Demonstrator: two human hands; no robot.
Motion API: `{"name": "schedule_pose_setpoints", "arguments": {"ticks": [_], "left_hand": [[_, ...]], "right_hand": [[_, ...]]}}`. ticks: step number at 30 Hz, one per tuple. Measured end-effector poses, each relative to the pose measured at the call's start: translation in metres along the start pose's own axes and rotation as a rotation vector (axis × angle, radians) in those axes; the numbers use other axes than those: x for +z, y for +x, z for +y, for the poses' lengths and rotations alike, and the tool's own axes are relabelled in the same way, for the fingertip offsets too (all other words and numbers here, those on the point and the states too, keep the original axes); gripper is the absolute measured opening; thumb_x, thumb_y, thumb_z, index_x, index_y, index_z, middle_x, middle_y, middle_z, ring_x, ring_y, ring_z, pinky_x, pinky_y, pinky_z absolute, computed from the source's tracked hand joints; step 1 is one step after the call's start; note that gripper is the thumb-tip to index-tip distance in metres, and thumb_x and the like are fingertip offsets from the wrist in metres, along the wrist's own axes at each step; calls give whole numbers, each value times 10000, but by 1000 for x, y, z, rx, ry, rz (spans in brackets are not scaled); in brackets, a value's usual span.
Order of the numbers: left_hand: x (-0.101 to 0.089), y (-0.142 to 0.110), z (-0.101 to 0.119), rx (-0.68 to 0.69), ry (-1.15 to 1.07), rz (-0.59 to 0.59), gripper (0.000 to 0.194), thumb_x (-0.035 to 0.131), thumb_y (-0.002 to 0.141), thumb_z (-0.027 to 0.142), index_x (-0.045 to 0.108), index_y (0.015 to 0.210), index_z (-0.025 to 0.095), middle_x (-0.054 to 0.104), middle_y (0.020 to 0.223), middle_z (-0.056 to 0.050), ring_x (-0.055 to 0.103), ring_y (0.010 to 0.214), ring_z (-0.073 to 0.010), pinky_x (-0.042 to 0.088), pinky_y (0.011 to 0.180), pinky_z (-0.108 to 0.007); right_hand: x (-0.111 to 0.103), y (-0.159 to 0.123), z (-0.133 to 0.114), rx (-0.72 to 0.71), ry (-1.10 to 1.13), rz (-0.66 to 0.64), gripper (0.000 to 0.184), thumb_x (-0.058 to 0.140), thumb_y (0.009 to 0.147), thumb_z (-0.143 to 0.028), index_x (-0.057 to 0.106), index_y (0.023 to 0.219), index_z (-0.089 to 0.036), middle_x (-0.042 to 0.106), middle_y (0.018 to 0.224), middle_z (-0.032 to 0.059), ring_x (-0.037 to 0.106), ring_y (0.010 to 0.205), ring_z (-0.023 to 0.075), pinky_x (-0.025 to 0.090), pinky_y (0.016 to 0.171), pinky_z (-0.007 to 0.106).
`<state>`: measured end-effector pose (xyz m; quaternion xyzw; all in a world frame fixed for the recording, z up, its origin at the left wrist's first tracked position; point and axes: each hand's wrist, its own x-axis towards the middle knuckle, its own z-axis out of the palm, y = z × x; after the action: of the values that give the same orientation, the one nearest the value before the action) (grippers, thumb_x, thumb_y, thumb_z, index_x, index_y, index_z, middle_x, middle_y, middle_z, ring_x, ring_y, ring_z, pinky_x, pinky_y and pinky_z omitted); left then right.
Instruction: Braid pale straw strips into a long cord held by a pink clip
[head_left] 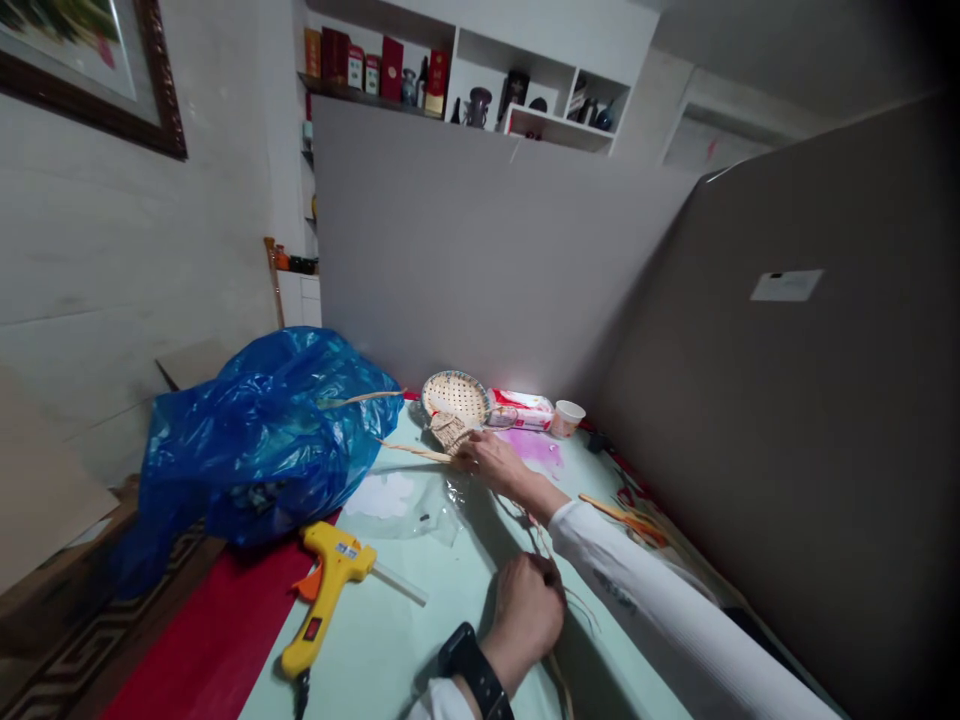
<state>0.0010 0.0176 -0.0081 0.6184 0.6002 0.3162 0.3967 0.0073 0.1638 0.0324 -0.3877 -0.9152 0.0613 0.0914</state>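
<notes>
My right hand [491, 463] reaches forward across the pale green table [390, 640], its fingers pinched on the end of a thin straw strip [412, 451] beside a small woven piece [450, 431]. My left hand [529, 610], with a black watch on the wrist, is closed in a fist near me, holding several thin straw strands [559, 600] that trail toward my body.
A round woven basket [455, 395] leans at the back by a tissue pack [525, 408] and a paper cup [567, 417]. A blue plastic bag [262, 440] fills the left side. A yellow glue gun [326, 590] lies near the front. Grey partitions [750, 350] stand behind and right.
</notes>
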Motion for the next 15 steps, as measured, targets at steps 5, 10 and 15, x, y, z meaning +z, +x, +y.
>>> {"name": "schedule_pose_setpoints", "arguments": {"ticks": [5,10,15], "left_hand": [[-5,-4,6,-21,25,8,293,490,698,102,769,787,95,756,834,-180,672,782,-250,421,657,-308],[-4,-4,7,-38,28,4,304,500,692,107,769,833,96,757,876,-177,673,832,-263,428,683,-307],[-3,-3,5,-28,32,3,282,500,693,124,762,797,118,754,842,-150,661,805,-253,425,685,-299]], "right_hand": [[2,4,4,-19,221,61,296,562,928,-328,580,1167,-156,596,1167,87,607,983,204,521,837,409],[-15,2,7,-7,638,248,145,539,881,-309,550,869,-165,593,838,13,573,795,151,479,753,309],[-38,5,14,61,1125,378,194,502,846,-386,400,840,-220,582,827,-5,617,750,135,488,715,279]]}}
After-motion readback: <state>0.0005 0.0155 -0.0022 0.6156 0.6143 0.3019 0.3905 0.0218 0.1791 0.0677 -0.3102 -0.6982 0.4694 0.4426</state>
